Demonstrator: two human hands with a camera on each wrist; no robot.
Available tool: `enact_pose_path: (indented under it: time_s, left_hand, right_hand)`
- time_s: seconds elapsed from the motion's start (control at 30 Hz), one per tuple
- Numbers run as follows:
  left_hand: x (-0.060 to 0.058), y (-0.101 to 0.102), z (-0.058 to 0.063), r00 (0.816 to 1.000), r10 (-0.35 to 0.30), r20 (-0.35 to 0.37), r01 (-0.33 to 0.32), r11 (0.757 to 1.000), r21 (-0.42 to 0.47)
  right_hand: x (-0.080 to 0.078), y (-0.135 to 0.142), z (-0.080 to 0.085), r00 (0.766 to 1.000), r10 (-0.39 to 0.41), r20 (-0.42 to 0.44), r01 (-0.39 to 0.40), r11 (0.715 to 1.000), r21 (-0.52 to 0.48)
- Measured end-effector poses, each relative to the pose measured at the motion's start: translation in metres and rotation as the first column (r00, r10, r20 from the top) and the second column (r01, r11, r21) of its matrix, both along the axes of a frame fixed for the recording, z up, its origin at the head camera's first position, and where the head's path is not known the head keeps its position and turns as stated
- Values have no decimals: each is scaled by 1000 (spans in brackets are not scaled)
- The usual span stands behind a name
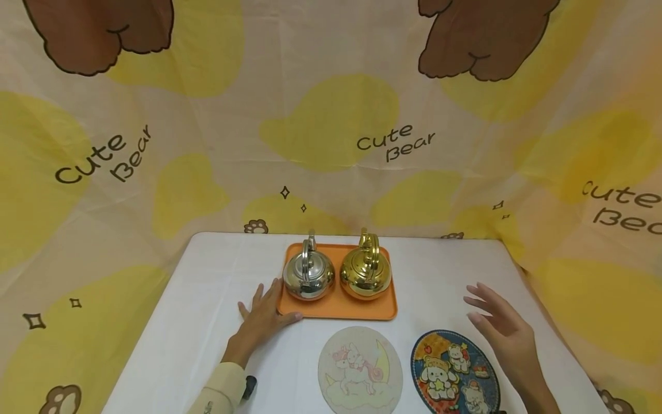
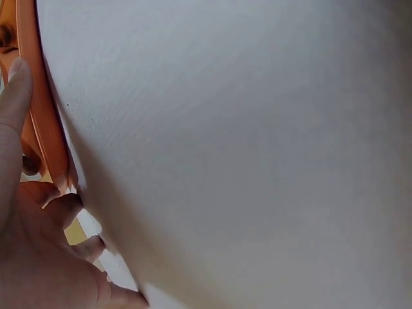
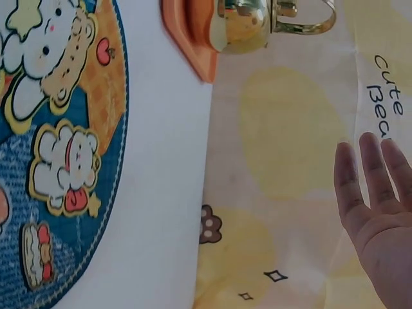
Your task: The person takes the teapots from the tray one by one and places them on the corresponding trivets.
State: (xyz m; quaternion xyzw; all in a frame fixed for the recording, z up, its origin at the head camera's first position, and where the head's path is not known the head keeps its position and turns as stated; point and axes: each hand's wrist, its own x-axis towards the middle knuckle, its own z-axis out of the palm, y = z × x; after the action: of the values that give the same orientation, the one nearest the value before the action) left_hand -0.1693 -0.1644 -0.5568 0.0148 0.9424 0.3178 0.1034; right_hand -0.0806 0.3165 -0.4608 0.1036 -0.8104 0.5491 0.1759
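An orange tray point(image 1: 362, 311) at the back middle of the white table carries a silver kettle point(image 1: 308, 275) on the left and a gold kettle point(image 1: 365, 271) on the right. My left hand point(image 1: 265, 317) lies flat on the table, its fingers point(image 2: 14, 96) straight and touching the tray's point(image 2: 44, 116) front left edge. My right hand point(image 1: 499, 323) hovers open above the table's right side, fingers point(image 3: 373, 174) spread, holding nothing. It is right of the tray and above a dark blue bear mat point(image 1: 455, 372). The gold kettle point(image 3: 248, 22) shows in the right wrist view.
A pale round unicorn mat point(image 1: 360, 370) lies in front of the tray, beside the blue bear mat point(image 3: 55, 141). A cream and yellow "Cute Bear" cloth point(image 1: 331, 132) hangs behind and around the table point(image 1: 207, 276).
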Motion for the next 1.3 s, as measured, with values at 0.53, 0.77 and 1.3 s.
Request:
enact_pose_path:
  time_s: [0.53, 0.77, 1.3]
  left_hand:
    - [-3, 0, -3, 1000, 2, 0, -2, 1000, -9]
    - [-3, 0, -4, 1000, 3, 4, -3, 1000, -3]
    - [-3, 1, -4, 1000, 0, 2, 0, 1000, 3]
  right_hand:
    - [-7, -24, 0, 1000, -5, 18, 5, 1000, -10]
    - [-6, -32, 0, 1000, 2, -2, -3, 999, -33]
    - [-11, -47, -11, 998, 54, 15, -53, 997, -64]
